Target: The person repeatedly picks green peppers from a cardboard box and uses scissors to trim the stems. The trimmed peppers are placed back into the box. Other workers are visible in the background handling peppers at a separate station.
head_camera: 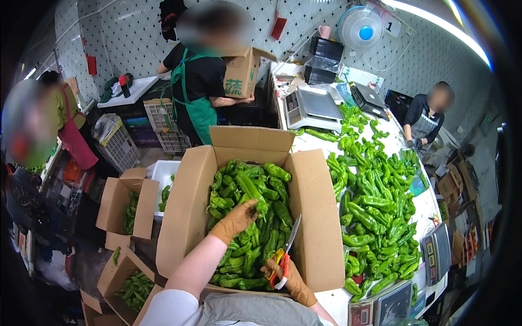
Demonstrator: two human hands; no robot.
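An open cardboard box (316, 216) full of long green peppers (244, 252) stands right in front of me. My left hand (235, 222), in a brown glove, is over the middle of the box and grips one large green pepper (249, 184) near its lower end. In my right hand (291, 281), also gloved, is a pair of scissors (293, 236) with red and yellow handles. The blades point up and away from me beside the box's right flap, and they look close together. That hand is low over the box's near right corner.
A heap of green peppers (379, 208) covers much of the white table (312, 142) on my right. Scales (316, 108) stand at its far end and near side. Smaller cardboard boxes (110, 208) sit at left. A co-worker in a green apron (200, 110) holds a carton (242, 75); other people stand left and right.
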